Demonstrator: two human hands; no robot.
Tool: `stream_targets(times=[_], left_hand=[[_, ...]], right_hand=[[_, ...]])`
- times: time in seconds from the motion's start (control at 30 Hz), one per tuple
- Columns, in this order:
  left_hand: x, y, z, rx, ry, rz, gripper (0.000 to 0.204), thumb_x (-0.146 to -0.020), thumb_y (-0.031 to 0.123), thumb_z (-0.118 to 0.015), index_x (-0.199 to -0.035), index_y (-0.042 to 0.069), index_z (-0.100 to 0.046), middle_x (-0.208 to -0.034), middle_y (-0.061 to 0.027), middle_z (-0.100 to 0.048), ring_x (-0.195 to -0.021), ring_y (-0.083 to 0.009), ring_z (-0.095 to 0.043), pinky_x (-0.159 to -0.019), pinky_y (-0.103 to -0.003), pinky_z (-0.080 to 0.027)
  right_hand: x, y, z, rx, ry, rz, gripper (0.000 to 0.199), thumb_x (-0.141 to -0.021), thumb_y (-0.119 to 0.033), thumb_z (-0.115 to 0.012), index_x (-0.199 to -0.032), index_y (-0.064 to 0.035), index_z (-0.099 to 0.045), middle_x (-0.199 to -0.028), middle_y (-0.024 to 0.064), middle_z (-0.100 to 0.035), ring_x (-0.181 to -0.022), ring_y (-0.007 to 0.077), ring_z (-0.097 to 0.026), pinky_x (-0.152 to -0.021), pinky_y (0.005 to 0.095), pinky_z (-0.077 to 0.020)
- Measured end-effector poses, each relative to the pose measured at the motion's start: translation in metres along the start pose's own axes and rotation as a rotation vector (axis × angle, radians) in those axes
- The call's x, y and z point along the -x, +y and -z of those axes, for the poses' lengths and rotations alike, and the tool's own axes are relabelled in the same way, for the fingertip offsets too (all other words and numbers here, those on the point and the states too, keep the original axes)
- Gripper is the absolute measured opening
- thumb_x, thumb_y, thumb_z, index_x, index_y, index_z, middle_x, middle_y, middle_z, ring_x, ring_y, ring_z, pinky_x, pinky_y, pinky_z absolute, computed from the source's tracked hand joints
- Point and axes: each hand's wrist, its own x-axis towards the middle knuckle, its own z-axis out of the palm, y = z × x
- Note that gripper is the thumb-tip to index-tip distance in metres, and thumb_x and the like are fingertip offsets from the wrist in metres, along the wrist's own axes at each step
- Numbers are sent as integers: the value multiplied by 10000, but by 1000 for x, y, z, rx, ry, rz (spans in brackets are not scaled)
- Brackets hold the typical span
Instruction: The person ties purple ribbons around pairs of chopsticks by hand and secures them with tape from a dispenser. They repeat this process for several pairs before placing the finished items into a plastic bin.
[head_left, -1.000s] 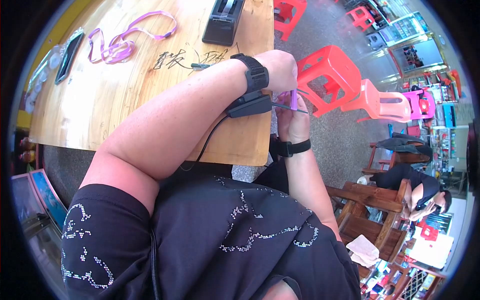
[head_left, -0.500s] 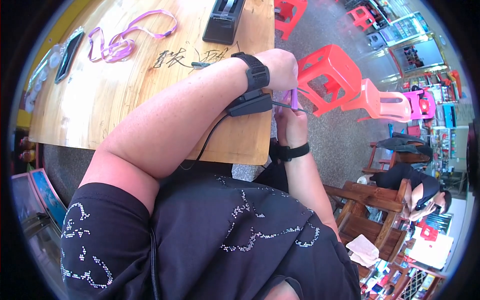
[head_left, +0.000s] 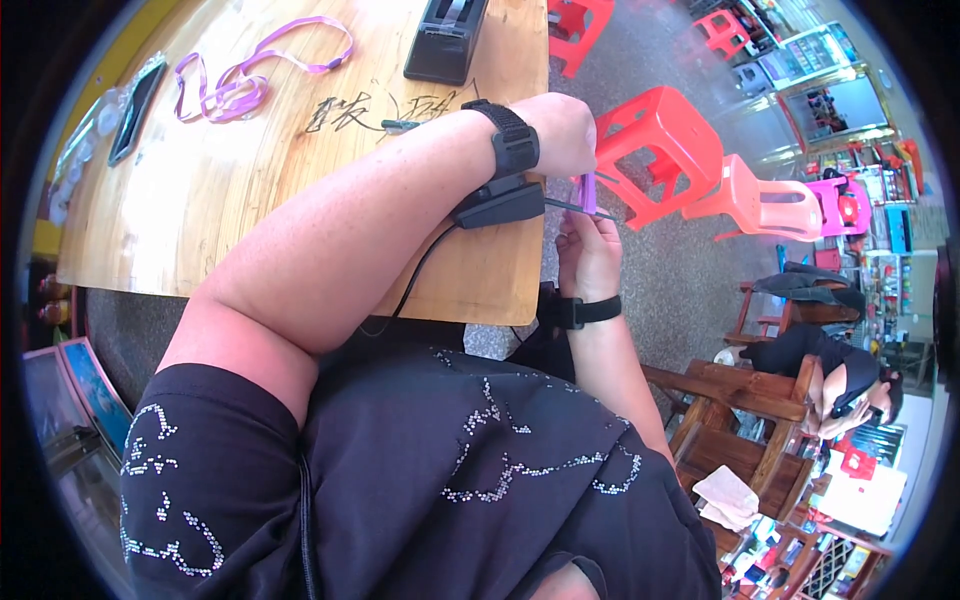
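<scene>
My left forearm crosses the wooden table, and a black device is strapped at its wrist. Past the table's right edge, my left hand is closed, its fingers mostly turned from view. A short purple strap runs from under it toward my right hand. My right hand is just below, fingers curled, with the fingertips at the strap's lower end. A thin dark rod sticks out from beside the wrist device and passes between both hands. Whatever lies behind the left fist is hidden.
On the table lie a purple lanyard, a phone, a pen and a black tape dispenser. A red stool and a pink chair stand to the right. Farther off, a person sits by a wooden chair.
My right hand has shifted slightly down and outward, and its fingers show more clearly. The purple strap between the hands is now more upright. My left hand has barely moved.
</scene>
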Motion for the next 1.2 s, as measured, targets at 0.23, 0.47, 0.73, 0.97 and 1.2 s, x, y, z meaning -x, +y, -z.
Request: stream_targets(times=[0.23, 0.47, 0.73, 0.97, 1.2], left_hand=[[3, 4, 5, -2, -51, -1, 225, -741, 204, -525, -793, 49, -680, -821, -168, -640, -840, -296, -613, -781, -372, -475], [3, 4, 5, -26, -4, -13, 194, -740, 193, -544, -790, 54, -670, -776, -144, -639, -756, -298, -623, -705, -360, -498], [3, 3, 4, -53, -13, -30, 194, -740, 192, -545, -792, 53, -670, -784, -142, -641, -759, -295, -623, -703, -358, -498], [4, 3, 4, -24, -13, -19, 196, -738, 195, -547, -805, 62, -675, -774, -142, -644, -746, -295, -624, -699, -358, -499], [5, 7, 7, 11, -42, 39, 225, -728, 187, -519, -792, 41, -677, -811, -174, -638, -835, -301, -613, -772, -380, -479]], right_hand=[[9, -11, 1, -218, -134, -52, 110, -826, -110, -595, -933, -110, -571, -836, 8, -600, -788, 124, -548, -645, 279, -401], [19, -12, -1, -194, -239, -137, 63, -846, -122, -565, -899, -112, -533, -807, 4, -570, -718, 120, -512, -621, 260, -383], [19, -6, -9, 105, -115, -18, 94, -873, -180, -566, -885, -87, -568, -774, -18, -567, -681, 66, -484, -602, 226, -377], [22, 1, -12, 253, -34, 144, 122, -855, -182, -601, -847, -61, -618, -784, 0, -610, -656, 46, -486, -573, 193, -366], [21, 4, -7, 50, -53, 16, 124, -854, -172, -590, -849, -55, -632, -816, 31, -628, -688, 77, -529, -589, 202, -388]])
